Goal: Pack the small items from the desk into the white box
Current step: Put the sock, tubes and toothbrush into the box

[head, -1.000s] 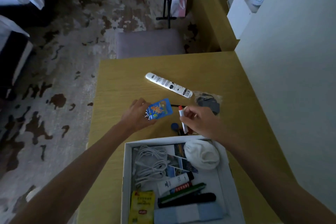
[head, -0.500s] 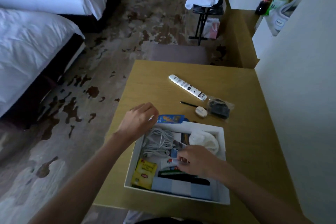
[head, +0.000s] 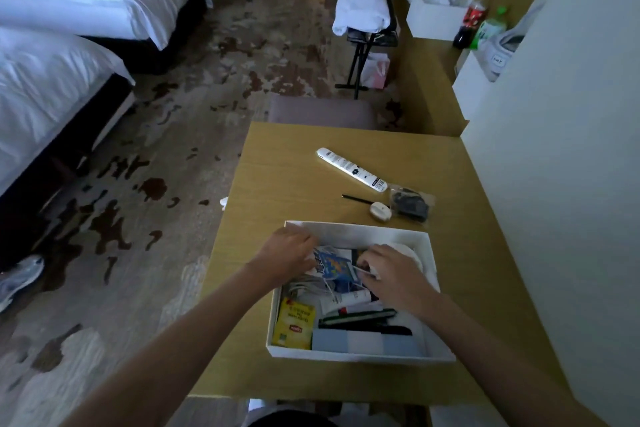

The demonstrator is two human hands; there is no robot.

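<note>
In the far half of the white box (head: 356, 231): the blue packet (head: 334, 265) is now down inside, lying over the white cable coil (head: 304, 285). A second ago it was held over the counter (head: 277, 166) beyond the box; half a second ago it was at the far rim.

The left hand (head: 287, 253) holds its left edge, fingers curled over it. The right hand (head: 391, 276) is at its right edge, fingers bent; cannot tell whether they pinch anything.

Judged: one more item is as good as packed.

Left out, beyond the box's far right corner:
- long white printed tube (head: 351, 170)
- thin black stick (head: 356, 198)
- small white oval piece (head: 380, 211)
- clear bag with something dark inside (head: 410, 204)

Nothing lies between them and the box. The box is crowded: yellow tea packet (head: 294, 322) at the near left, rolled white cloth (head: 415, 253) at the far right. The long tube may need laying diagonally.
</note>
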